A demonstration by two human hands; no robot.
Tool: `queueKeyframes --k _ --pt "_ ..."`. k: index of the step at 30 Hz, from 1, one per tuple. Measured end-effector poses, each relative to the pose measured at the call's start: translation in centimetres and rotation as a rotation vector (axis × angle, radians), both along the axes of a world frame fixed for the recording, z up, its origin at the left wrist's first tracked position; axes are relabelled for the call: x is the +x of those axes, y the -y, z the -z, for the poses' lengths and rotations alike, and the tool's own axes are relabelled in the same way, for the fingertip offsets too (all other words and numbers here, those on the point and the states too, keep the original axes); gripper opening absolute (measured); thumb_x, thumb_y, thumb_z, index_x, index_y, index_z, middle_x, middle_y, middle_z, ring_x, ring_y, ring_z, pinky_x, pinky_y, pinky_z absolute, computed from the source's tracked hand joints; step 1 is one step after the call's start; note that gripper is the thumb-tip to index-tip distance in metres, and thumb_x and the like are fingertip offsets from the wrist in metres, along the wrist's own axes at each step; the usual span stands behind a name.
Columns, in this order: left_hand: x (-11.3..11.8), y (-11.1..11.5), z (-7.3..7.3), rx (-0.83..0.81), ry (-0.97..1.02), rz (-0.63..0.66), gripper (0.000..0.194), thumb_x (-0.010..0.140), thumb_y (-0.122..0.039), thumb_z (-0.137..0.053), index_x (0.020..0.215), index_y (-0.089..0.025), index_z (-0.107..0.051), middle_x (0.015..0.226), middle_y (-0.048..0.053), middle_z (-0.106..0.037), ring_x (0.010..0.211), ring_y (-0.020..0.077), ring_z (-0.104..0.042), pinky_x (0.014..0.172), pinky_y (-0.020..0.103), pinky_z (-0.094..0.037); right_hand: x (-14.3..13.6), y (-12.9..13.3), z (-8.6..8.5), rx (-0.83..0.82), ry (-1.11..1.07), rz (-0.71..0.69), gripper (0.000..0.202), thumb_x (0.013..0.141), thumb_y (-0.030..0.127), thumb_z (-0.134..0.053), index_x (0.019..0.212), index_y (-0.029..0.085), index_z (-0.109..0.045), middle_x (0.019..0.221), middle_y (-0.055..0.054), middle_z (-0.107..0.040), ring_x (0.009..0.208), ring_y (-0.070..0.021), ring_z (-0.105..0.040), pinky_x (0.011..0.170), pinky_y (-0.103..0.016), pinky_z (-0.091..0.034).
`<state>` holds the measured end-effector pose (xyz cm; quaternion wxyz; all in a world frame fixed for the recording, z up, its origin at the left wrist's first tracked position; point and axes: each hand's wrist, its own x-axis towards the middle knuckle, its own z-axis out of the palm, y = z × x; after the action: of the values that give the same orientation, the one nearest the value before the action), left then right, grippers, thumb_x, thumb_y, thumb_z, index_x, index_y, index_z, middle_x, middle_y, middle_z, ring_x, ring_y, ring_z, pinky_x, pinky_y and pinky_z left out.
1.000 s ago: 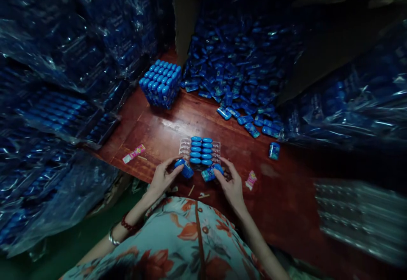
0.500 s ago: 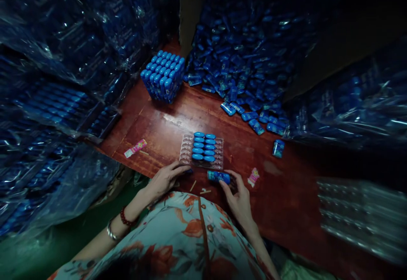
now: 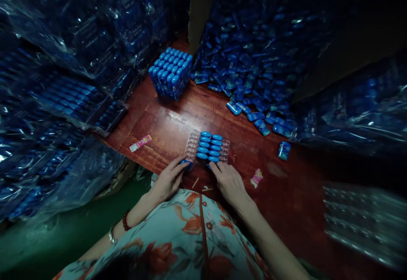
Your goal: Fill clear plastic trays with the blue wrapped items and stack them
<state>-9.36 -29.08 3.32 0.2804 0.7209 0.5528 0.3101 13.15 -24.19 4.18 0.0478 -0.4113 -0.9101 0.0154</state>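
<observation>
Left hand [image 3: 168,180], the nearer, has fingers clamped on a blue container [image 3: 188,165] at the clear tray's [image 3: 191,144] near-left corner; long axis unclear. Right hand [image 3: 230,183] reaches the near edge, grip indeterminable.

Reaching fwd w/ 2 arms [image 3: 269,235], angling L hand [image 3: 168,179] & R hand [image 3: 230,182] inward, apart, backs up, w/ fingers [image 3: 179,166] bent.

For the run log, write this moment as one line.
left hand: on blue container; right hand: at near edge of clear tray; tray middle: two columns of blue tops; beyond: container block, loose heap
</observation>
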Motion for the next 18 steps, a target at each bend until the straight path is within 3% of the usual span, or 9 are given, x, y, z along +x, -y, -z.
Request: queueKeyframes --k 5,9,14,18 --pt "0.6 -1.1 -1.3 0.019 0.037 -0.012 0.034 0.091 -0.015 -0.042 0.124 -0.02 -0.048 0.117 0.01 -0.056 0.108 0.0176 -0.057 0.092 0.032 -0.049 -0.8 -0.6 -1.0 -0.008 0.069 -0.03 0.036 0.084 0.003 -0.036 0.109 0.016 -0.058 0.089 -0.008 -0.063 0.078 -0.0191 -0.056 0.071 -0.031 -0.041" --pt "1.1 -1.7 -0.3 0.038 0.048 -0.017 0.038 0.09 -0.014 -0.043 0.127 -0.018 -0.043 0.112 0.01 -0.059 0.105 0.0182 -0.058 0.091 0.034 -0.05 -0.5 -0.6 -0.7 -0.033 0.047 -0.03 0.038 0.083 0.001 -0.035 0.112 0.016 -0.055 0.094 -0.008 -0.063 0.082 -0.0186 -0.057 0.073 -0.031 -0.041" --pt "0.3 -2.4 2.3 0.203 -0.085 0.203 0.039 0.091 -0.008 -0.033 0.126 -0.019 -0.047 0.118 0.011 -0.057 0.109 0.0171 -0.056 0.09 0.033 -0.05 -0.1 -0.7 -0.8 -0.055 0.041 -0.056 0.036 0.085 0.003 -0.036 0.111 0.017 -0.055 0.097 -0.007 -0.063 0.085 -0.0185 -0.057 0.077 -0.031 -0.04" --pt "-0.8 -3.7 1.9 0.267 -0.214 0.423 0.037 0.093 -0.011 -0.034 0.127 -0.017 -0.046 0.112 0.013 -0.06 0.106 0.018 -0.056 0.088 0.034 -0.05 0.0 -1.2 -1.1 -0.075 0.082 -0.091 0.034 0.085 0.004 -0.04 0.112 0.017 -0.056 0.097 -0.007 -0.063 0.085 -0.0184 -0.056 0.078 -0.032 -0.039"
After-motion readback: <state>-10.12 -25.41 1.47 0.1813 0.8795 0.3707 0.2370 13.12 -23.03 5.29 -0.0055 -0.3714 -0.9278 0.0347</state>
